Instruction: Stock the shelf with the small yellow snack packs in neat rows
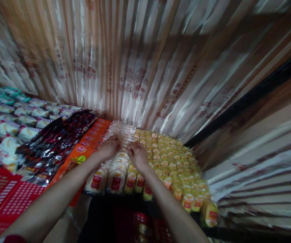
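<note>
From remote seat, I saw left hand [111,147] and right hand [138,154] over clear-wrapped white packs [121,166], centre of frame. Both grips: fingers curled, dim and blurred; couldn't tell if clamped on packs or merely resting. White packs sat in rows beside yellow packs [186,179], centre right. Red labels [116,184] faced front, probably for easy reading. Tight rows likely propped each other. Orange packaging [88,143] lay just left.

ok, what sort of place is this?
Probably a shop or market stall, at its packaged-food display: close-set rows of yellow packets, a bank of dark glossy packets to their left, and a red perforated basket at lower left.
</note>
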`<action>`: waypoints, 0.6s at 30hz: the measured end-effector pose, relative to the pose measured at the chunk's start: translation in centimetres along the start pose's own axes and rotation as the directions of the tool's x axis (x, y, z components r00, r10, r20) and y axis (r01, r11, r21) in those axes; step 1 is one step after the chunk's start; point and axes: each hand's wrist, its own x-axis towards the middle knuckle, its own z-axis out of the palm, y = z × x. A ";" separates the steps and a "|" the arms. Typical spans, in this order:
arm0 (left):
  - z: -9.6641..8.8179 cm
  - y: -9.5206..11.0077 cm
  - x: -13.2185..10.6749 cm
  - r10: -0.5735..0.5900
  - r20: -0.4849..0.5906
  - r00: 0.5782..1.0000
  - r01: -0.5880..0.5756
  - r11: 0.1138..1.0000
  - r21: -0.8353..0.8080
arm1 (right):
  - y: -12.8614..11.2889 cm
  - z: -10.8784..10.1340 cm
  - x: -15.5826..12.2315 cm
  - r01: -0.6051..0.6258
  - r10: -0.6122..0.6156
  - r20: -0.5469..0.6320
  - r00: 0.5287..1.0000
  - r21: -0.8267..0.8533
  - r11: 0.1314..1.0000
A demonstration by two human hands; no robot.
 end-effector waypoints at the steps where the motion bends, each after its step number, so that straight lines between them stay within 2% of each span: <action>1: 0.0 0.1 0.0 0.002 0.005 1.000 -0.002 1.000 0.006 | 0.0 0.0 -0.1 0.004 -0.004 -0.012 1.000 -0.004 1.000; 4: 0.1 0.3 -0.1 -0.004 -0.001 1.000 0.004 0.998 0.056 | -0.1 -0.4 -0.6 0.073 -0.073 -0.032 0.997 -0.006 0.997; 7: 0.2 0.5 -0.3 -0.020 0.002 1.000 0.020 0.994 0.110 | -0.5 -0.9 -1.0 0.141 -0.140 0.056 0.989 -0.016 0.990; 11: 0.6 0.5 -0.5 -0.041 0.000 0.999 0.040 0.989 0.141 | -1.0 -1.3 -1.2 0.132 -0.121 0.163 0.979 -0.059 0.989; 18: 0.9 0.4 -0.7 -0.063 -0.008 0.998 0.063 0.991 0.118 | -1.0 -0.8 -0.7 0.106 -0.085 0.175 0.981 -0.116 0.988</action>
